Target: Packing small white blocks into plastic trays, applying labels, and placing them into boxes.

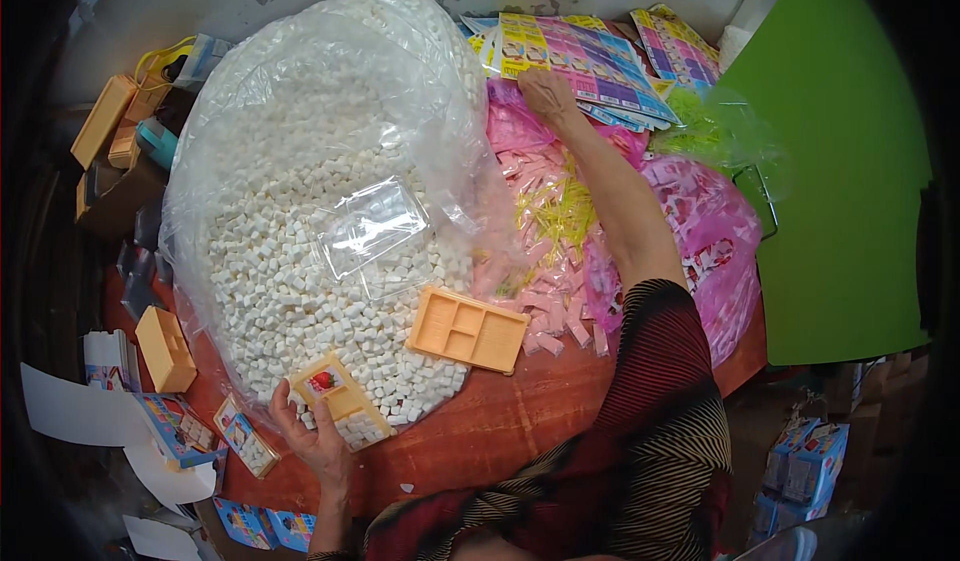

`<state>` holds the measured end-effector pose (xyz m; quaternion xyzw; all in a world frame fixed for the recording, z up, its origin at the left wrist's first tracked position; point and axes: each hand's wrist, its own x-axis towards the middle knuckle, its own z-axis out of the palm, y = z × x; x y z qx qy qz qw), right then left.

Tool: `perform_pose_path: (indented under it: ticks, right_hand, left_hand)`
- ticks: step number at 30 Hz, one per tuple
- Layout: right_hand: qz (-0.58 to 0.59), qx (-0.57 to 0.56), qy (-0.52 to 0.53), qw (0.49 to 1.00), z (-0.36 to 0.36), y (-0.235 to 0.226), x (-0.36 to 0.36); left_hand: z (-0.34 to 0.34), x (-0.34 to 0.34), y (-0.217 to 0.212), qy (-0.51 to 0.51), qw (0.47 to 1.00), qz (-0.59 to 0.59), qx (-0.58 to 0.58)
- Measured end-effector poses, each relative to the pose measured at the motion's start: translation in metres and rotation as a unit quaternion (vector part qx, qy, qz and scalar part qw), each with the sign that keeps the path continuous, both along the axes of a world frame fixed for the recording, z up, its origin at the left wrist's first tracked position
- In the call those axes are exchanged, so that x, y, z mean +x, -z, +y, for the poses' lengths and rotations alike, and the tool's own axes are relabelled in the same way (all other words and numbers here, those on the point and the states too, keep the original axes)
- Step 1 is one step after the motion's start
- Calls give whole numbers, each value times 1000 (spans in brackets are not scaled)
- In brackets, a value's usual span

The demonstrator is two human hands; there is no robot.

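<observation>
Tray [348, 402] sits at the near edge of the white cubes [270, 281], its left end clamped between the left hand's [318, 449] thumb and fingers; a light, level hold should keep its contents from sliding. It is pale orange and divided, a red strawberry piece [323, 381] in its far-left compartment. Farther right, the right hand [548, 96] meets the printed sheets [600, 61]; whether it pinches one, I cannot tell.
</observation>
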<state>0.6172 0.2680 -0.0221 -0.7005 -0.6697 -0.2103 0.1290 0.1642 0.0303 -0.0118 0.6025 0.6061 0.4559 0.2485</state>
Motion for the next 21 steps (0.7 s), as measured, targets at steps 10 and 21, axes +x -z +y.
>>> perform_pose_path:
  ticks: [10, 21]
  right_hand:
    - [1, 94, -89, 992, -57, -35, -5]
    - [50, 51, -362, 929, -268, -64, -140]
  left_hand:
    - [-2, 11, -16, 81, 989, 92, 78]
    - [79, 134, -43, 455, 661, -422, -423]
